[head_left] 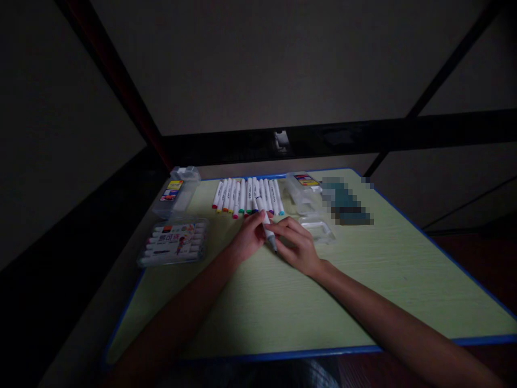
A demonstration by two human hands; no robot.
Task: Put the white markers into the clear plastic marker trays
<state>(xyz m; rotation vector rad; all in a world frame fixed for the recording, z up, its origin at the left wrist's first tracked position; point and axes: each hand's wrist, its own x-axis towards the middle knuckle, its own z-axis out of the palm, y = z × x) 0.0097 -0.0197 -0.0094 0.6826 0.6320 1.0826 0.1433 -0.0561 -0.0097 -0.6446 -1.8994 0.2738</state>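
A white marker (269, 233) with a grey lower end and a dark tip slants between my hands over the table. My left hand (248, 237) is closed around its middle, thumb along the barrel. From the other side, my right hand (298, 248) has its fingers closed on the marker's lower half. Just beyond my hands, a row of white markers (242, 195) with coloured ends lies side by side, and the held marker's upper end overlaps them in view.
On the left of the table (323, 312) are an opened clear plastic case (175, 196) and a closed case of markers (173, 241). Another clear case (302, 194) stands open to the right, its clear flap (317, 230) lying toward me. Beside it is a blurred-out item (347, 200).
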